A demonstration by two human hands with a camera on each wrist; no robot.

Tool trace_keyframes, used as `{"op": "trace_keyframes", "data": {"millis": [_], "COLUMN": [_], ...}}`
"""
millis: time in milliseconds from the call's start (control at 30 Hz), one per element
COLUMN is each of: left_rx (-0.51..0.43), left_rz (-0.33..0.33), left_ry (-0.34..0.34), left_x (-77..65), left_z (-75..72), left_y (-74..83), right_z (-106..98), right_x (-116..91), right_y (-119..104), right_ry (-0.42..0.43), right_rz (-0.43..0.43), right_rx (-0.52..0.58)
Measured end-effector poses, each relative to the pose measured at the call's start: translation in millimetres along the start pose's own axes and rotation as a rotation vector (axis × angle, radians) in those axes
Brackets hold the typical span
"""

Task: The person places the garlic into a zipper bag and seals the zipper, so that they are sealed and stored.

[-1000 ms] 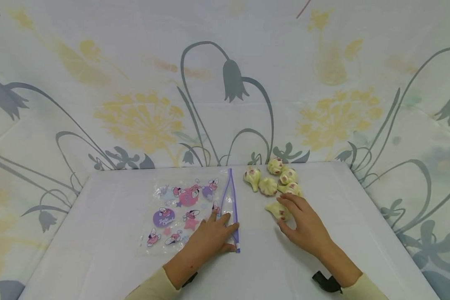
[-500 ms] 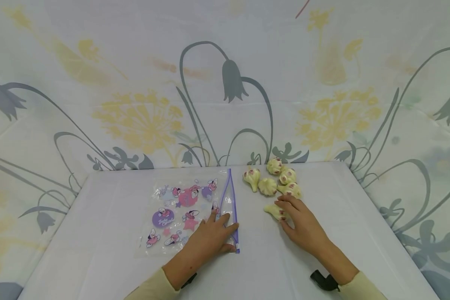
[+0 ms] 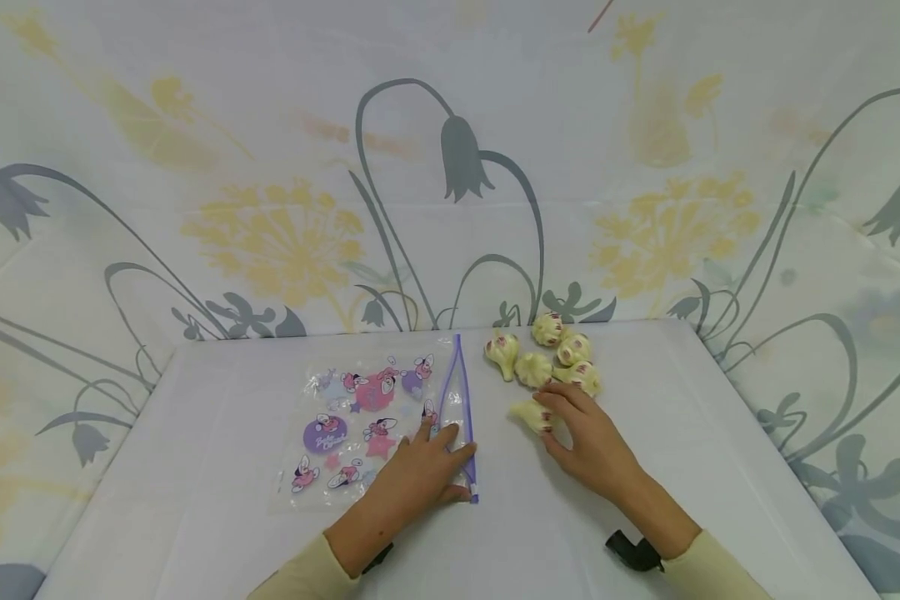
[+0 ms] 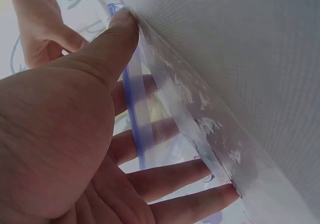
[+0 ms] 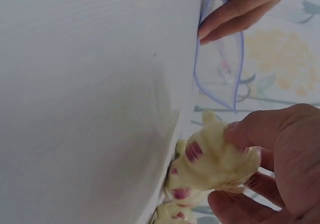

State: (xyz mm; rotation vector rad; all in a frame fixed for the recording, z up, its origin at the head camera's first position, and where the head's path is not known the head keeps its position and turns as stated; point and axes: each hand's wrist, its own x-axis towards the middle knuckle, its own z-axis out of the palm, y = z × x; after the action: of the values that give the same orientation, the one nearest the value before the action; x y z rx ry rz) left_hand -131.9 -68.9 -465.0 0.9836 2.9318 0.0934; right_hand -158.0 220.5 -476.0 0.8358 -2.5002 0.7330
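In the head view, a clear zip bag with pink and purple cartoon prints lies flat on the table. Its purple zip edge faces right. My left hand rests on that side of the bag, fingers spread and fairly straight; the left wrist view shows the thumb at the zip's end. To the right, my right hand pinches a pale garlic bulb with purple patches, stem pointing left. Thumb and fingers are on opposite sides of the bulb in the right wrist view.
Several more garlic bulbs cluster behind the right hand, near the table's back edge. The table has a white cover, and a flower-printed cloth stands behind and at both sides. A black strap piece sits under the right wrist.
My right hand has moved a little left, bringing the garlic bulb toward the bag and away from the cluster. My left hand and the bag stay in place.
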Motion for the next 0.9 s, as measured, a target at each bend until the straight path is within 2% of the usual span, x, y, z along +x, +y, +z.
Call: {"op": "trace_keyframes", "data": {"millis": [433, 900], "left_rx": [0.039, 0.021], "left_rz": [0.009, -0.006], "left_ry": [0.030, 0.021], "left_x": [-0.1, -0.3], "left_z": [2.2, 2.3], "left_y": [0.0, 0.5], "right_z": [20, 41], "right_x": [20, 39], "right_y": [-16, -24], "right_ry": [-0.065, -0.080], "right_rz": [0.044, 0.018], "right_rx": [0.068, 0.107]}}
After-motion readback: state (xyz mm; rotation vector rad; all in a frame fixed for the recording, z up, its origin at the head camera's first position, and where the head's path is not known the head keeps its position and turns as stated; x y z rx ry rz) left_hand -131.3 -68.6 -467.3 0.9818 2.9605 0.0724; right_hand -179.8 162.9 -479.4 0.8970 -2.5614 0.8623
